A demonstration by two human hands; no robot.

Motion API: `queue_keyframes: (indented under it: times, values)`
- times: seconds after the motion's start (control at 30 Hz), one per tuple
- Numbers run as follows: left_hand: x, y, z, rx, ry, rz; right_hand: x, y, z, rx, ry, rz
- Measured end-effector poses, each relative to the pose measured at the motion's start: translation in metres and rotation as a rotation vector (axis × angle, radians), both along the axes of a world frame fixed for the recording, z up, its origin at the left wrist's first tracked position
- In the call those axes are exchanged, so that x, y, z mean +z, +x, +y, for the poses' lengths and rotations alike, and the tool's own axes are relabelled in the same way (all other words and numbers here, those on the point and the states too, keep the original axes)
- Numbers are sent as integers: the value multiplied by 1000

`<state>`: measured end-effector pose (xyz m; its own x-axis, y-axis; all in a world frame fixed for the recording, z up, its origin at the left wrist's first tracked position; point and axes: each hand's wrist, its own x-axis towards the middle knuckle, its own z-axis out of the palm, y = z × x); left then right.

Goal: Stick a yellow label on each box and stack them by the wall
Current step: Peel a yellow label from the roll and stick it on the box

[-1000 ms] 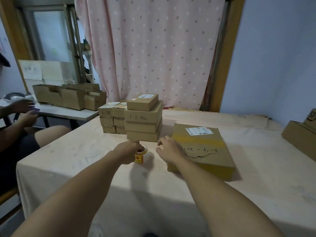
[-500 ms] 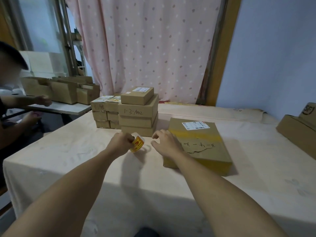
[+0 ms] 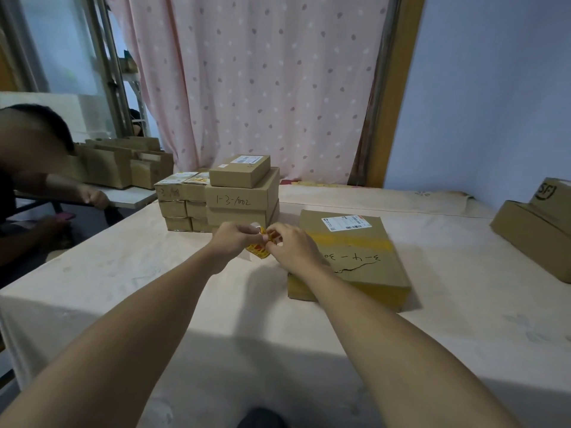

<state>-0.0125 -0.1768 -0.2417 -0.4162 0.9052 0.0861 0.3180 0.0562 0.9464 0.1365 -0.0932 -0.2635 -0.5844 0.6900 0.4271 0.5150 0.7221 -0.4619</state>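
Now facing a pink dotted curtain (image 3: 247,88) behind a cloth-covered worktop (image 3: 123,288). Looking down on a big flat box (image 3: 364,261) lying right of centre, a white shipping slip on its lid. Seeing a stack of smaller boxes (image 3: 241,202) standing near the curtain, just left of the big box. Reaching forward with both hands, bringing them together just in front of that stack. Gripping a roll of yellow labels (image 3: 258,251) in the left hand (image 3: 231,239), fingers curled round it. Pinching the roll's upper edge with the right hand (image 3: 293,245), fingertips touching the left's.
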Motion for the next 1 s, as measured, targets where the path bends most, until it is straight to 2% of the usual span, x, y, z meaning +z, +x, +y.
queue_keyframes:
  times: [0.17,0.37,0.8,1.0]
  values:
    - [-1,6,1,-80,9,103,0,10,3,-28,-83,39]
    - [-7,8,7,40,23,314,-2,15,1,-37,-124,79]
    - [-19,-8,-2,105,7,523,-5,14,3,-127,-100,126]
    - [-30,-20,-9,172,-90,672,-6,21,13,-193,-229,233]
